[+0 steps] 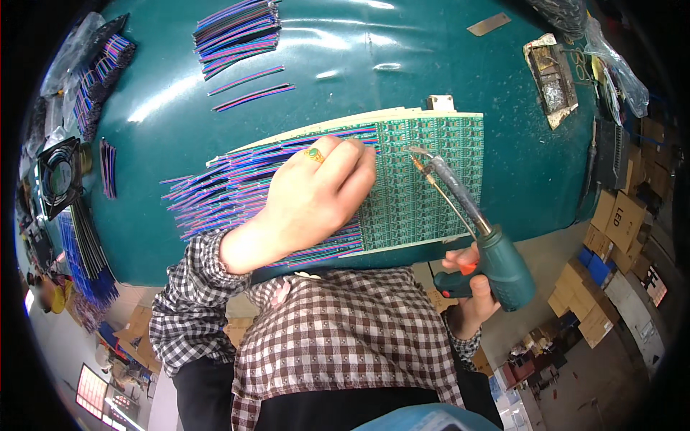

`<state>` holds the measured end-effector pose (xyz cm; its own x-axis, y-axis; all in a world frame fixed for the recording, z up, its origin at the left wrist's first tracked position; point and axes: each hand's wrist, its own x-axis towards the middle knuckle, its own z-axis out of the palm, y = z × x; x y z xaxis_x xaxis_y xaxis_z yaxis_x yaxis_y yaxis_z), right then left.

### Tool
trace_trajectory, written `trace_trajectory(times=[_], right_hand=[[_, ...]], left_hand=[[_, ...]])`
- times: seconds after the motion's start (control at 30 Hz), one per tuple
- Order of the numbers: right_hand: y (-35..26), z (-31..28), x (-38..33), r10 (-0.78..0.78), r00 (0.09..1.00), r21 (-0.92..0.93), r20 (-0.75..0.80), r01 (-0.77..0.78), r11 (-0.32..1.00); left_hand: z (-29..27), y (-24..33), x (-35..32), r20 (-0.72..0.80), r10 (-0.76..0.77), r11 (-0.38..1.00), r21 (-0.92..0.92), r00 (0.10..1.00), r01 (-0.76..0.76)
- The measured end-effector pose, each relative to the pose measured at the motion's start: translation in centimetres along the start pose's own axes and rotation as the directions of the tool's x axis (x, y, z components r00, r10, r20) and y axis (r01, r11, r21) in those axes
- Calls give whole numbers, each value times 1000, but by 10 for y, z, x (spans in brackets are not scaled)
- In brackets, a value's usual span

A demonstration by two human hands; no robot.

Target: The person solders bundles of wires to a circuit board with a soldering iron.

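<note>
My right hand point(474, 291) is wrapped round the handle of a green soldering gun point(509, 269). The gun's metal barrel and thin solder feed tube reach up and left, and its tip is over a panel of small green circuit boards point(431, 201). Rows of multicoloured ribbon wires point(215, 205) lie across the panel's left part and stick out past its left edge. On top of these wires rests my left hand point(316, 187), a ring on one finger. Its fingers are curled together at the right end of a wire strip; the fingertips are partly hidden.
Loose wire bundles lie at the far left point(237, 36) of the green table point(323, 79). A black fan point(59, 176) stands by the left edge, near more wires point(86, 251). A dirty soldering-tip tray point(553, 82) sits far right. Cardboard boxes point(618, 223) stand beyond the table's right side.
</note>
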<state>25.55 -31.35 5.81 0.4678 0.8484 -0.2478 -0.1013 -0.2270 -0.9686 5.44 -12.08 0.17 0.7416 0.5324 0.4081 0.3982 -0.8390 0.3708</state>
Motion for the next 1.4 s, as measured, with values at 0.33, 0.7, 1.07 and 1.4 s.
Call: trace_trajectory(times=[0.33,0.7,1.07,1.4], right_hand=[[2,3,-2,-28,1000,-163,12,30,986],[8,-1,0,-2,999,-201,39,10,980],[12,-2,0,9,998,-230,56,4,973],[15,-5,-3,-24,997,-273,77,44,961]], left_hand=[[2,1,-1,-28,-14,1000,-2,1000,14],[2,2,0,-28,-29,999,-21,999,28],[0,2,1,-27,-30,999,-24,999,29],[1,1,2,-26,-22,1000,-4,999,22]])
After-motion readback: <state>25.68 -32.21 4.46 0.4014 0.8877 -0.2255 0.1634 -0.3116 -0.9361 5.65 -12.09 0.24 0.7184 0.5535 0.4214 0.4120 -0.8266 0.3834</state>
